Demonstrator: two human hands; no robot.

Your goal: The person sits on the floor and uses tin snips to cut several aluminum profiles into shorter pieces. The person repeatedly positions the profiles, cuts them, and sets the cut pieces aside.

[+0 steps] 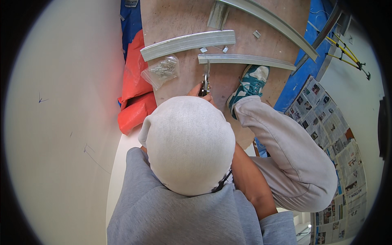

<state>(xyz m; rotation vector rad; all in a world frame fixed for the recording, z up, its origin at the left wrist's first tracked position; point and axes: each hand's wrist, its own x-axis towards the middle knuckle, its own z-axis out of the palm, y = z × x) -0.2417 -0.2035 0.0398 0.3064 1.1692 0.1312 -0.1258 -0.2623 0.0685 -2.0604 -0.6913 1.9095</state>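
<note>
Both hands (196, 89) around snips (206, 83), over dusty brown board (175, 18) (pale wall (61, 122) leftward)

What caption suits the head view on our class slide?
A person in a white cap holds a plier-like tool, its jaws at the left end of a silvery metal channel.

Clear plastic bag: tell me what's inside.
Small silvery pieces show through the clear plastic bag; any lying beneath them are covered, so I cannot count them.
</note>
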